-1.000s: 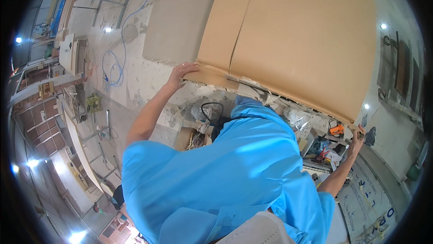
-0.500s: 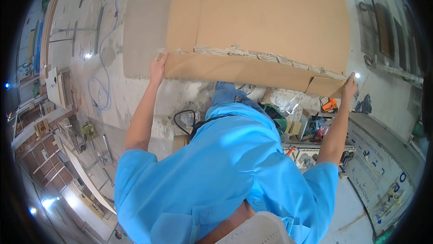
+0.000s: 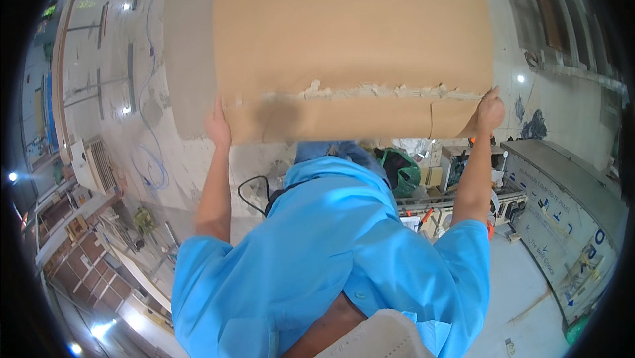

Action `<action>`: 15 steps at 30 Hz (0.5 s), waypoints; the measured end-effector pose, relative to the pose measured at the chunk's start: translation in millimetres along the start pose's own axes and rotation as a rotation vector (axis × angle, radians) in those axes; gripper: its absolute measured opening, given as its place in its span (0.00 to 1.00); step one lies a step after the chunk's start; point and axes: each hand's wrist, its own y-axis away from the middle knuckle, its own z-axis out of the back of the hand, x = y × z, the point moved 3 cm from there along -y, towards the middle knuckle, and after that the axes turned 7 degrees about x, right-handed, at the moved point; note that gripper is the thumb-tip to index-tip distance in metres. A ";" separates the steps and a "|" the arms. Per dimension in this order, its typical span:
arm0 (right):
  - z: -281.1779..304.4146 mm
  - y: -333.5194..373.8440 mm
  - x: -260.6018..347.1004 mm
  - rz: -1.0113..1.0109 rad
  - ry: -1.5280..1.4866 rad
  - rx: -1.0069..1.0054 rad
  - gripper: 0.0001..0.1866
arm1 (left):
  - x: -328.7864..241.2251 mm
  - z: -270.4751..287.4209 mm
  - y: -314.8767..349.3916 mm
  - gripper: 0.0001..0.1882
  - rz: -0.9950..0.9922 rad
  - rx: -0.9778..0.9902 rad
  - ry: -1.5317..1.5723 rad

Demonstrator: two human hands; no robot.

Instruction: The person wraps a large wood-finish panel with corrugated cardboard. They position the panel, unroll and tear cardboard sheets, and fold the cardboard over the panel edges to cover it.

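Observation:
A large brown cardboard sheet (image 3: 357, 27) stretches away in front of me. Across it, close to my body, runs a ragged torn strip (image 3: 370, 90) of pale, frayed cardboard. The near band (image 3: 344, 120) between that tear and the front edge has a short slit at its right. My left hand (image 3: 217, 124) grips the left edge of the sheet near its front corner. At the opposite edge, my right hand (image 3: 491, 112) is closed around the cardboard beside the tear's end. Both hands' undersides are hidden.
A grey sheet (image 3: 188, 53) shows along the cardboard's left side. To the right stand a grey printed crate-like box (image 3: 562, 219) and a cluttered tool bench (image 3: 456, 202). A blue cord (image 3: 151, 80) lies on the stained floor at left, near metal bars. A green bag (image 3: 405, 176) sits by my legs.
The near band of cardboard has swung from a tilted fold to nearly flat, and the torn ridge looks flattened. My left hand has come nearer my body; both hands keep their hold.

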 end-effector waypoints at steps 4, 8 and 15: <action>-1.0 12.7 6.4 -0.067 -0.163 -0.076 0.35 | -8.3 1.4 7.7 0.25 -0.253 -0.436 -0.272; -4.7 12.3 7.8 -0.096 -0.100 -0.299 0.31 | 3.1 -13.1 -1.5 0.26 0.046 -0.368 -0.149; -29.8 -11.8 -18.6 -0.187 -0.264 0.267 0.30 | 39.9 -26.6 -31.7 0.28 0.210 0.270 -0.038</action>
